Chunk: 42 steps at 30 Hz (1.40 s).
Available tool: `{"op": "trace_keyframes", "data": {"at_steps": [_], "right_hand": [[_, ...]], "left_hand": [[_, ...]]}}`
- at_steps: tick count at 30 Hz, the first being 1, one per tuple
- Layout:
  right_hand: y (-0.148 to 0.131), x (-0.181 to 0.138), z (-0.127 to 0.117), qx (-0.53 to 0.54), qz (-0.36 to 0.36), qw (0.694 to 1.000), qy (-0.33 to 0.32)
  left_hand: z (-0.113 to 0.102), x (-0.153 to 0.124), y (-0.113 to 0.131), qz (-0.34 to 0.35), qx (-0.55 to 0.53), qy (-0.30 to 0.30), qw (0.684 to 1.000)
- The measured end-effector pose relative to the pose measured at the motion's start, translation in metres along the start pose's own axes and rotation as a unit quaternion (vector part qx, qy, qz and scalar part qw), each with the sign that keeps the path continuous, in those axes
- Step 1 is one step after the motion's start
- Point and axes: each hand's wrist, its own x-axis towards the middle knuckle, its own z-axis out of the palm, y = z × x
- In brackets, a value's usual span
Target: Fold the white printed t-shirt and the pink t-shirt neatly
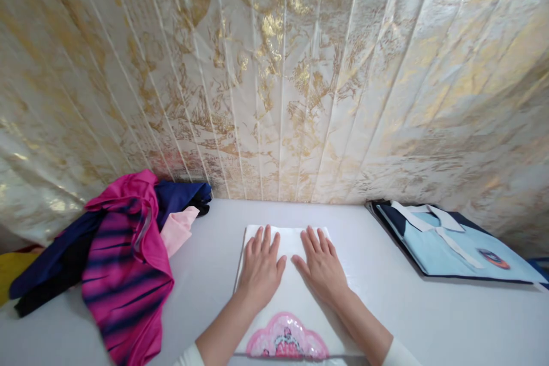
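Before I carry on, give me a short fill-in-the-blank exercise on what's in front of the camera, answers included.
1. The left hand and right hand rest flat on a folded garment whose colour is ____.
2. The border of its cloud-shaped patch is ____.
3. The crumpled pile of clothes lies to the ____ of both hands.
4. The collar of the light blue polo shirt is ____.

Missing words: white; pink; left; white.

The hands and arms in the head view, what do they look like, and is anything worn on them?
The left hand and right hand are bare, with slim fingers; no gloves, rings, watch or bracelet can be seen. Plain white or off-white sleeves show at the bottom edge, leaving the wrists uncovered.
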Motion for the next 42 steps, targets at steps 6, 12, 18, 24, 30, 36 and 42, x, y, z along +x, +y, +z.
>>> {"op": "trace_keyframes", "data": {"at_steps": [6,12,18,24,30,36,42], "right_hand": [[0.006,0.000,-0.011,0.022,0.018,1.000,0.003],[0.005,-0.052,-0.009,0.019,-0.032,0.998,0.060],[-0.021,-0.090,-0.012,-0.010,-0.067,0.997,0.037],[-0.022,-0.090,-0.018,0.004,-0.063,0.998,0.000],[-0.022,-0.088,-0.020,0.081,-0.065,0.995,0.014],[-0.078,-0.060,-0.058,0.197,-0.097,0.974,-0.056],[-0.118,-0.010,-0.081,0.211,-0.011,0.964,-0.160]], "left_hand": [[-0.015,-0.004,-0.020,0.005,-0.063,-0.010,0.998],[-0.046,-0.059,-0.033,0.061,-0.071,-0.023,0.995],[-0.039,-0.087,-0.010,0.095,-0.034,-0.035,0.994],[-0.044,-0.089,-0.011,0.086,-0.055,-0.060,0.993],[-0.065,-0.118,-0.045,0.119,-0.110,-0.084,0.983],[-0.085,-0.122,-0.049,0.150,-0.041,-0.083,0.984],[-0.083,-0.120,-0.041,0.088,0.108,-0.077,0.987]]}}
